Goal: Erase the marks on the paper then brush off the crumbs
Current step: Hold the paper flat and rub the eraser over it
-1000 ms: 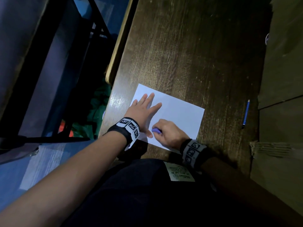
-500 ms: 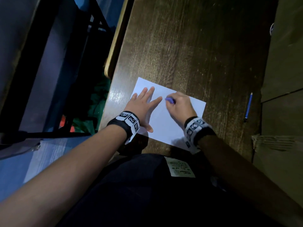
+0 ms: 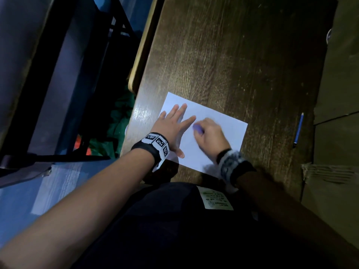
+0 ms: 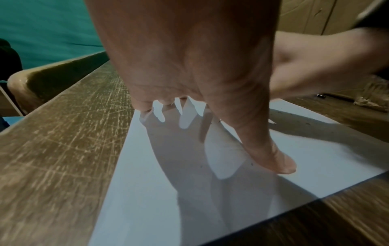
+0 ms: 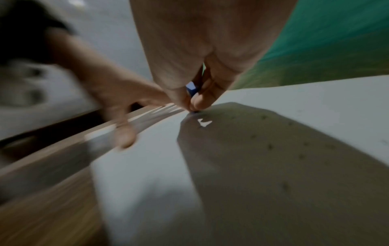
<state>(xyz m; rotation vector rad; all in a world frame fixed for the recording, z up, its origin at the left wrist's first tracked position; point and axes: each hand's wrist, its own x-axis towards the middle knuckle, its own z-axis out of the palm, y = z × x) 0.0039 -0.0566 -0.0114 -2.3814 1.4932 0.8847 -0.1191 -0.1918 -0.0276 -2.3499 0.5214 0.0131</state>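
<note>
White rectangular paper sheet [image 3: 219,121] lies on the dark wooden bench [image 3: 233,65]; left hand [image 3: 172,127] presses it flat, fingers spread, while right hand [image 3: 210,134] pinches a small purple eraser [image 3: 197,128] against it.

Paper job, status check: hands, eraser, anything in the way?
Left hand flat on paper. Right hand pinches eraser, tip on sheet. Crumbs not brushed off. Pen lies clear.

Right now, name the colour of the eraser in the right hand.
Purple-blue eraser, clearest in the head view.
</note>
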